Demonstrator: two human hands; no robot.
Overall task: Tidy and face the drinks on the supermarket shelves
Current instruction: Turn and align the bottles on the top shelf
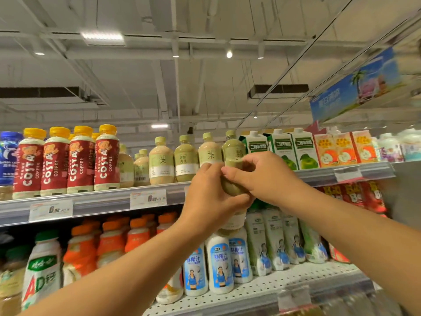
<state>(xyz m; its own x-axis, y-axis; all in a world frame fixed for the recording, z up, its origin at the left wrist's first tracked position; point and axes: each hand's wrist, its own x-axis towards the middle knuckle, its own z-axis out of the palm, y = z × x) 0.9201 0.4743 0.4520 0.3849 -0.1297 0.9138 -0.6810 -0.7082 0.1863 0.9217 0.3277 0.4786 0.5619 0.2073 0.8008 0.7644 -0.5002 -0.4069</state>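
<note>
Head view, the only one. I am looking up at the top shelf (102, 202) of a chilled drinks bay. Both hands are working on one greenish tea bottle (234, 176), which is being held in the air just in front of the shelf lip, at the right end of the tea row. The left hand (210, 197) is wrapping round its lower body from the left, fingers pressed against it. The right hand (255, 173) is gripping its upper part from the right, fingers curled over the shoulder. I cannot tell whether the label is facing out; the hands are covering it.

Progress, as I am judging it: the Costa coffee bottles (68, 160) are standing upright at the front, logos outward, so that block is looking done. The three tea bottles (185, 159) left of the held one are also fronted with labels showing. The green-and-white cartons (282, 148) are lined up squarely. Left to do: seating the held bottle in its gap, then the shelf below, where the coconut drink bottles (219, 265) are standing unevenly.
</note>
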